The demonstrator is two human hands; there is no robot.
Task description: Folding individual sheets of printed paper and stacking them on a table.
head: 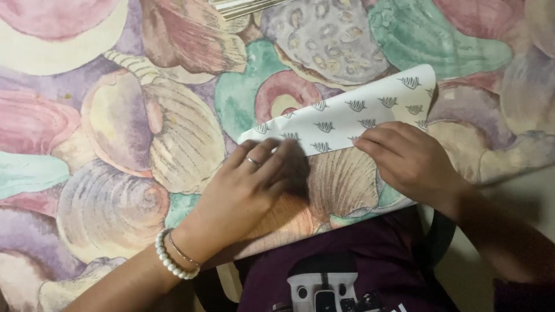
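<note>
One folded sheet of white paper (347, 118), printed with small dark leaf-like marks, lies on the surface (115, 144), which is covered by a cloth patterned with large seashells in pink, green and purple. The paper sits close to the surface's near edge, toward its right end. Its long axis runs on a slant, from a lower end on the left up to a higher corner on the right that points toward the far right corner of the surface.

Two hands work on it. The left hand (248, 185) lies flat and palm down, fingers (272, 156) stretched out together, their tips pressing the lower left end of the paper; it grips nothing. One ring shows on a finger, and at the wrist there are two bracelets (176, 257), one of white beads and one thin band. The right hand (407, 156) is also palm down, its fingers (373, 141) laid along the paper's near edge, pressing rather than closing around it.

The paper lies just beyond both sets of fingertips, spanning the gap between the hands. At the far edge of the surface one stack of pale striped sheets (243, 7) pokes into view.
</note>
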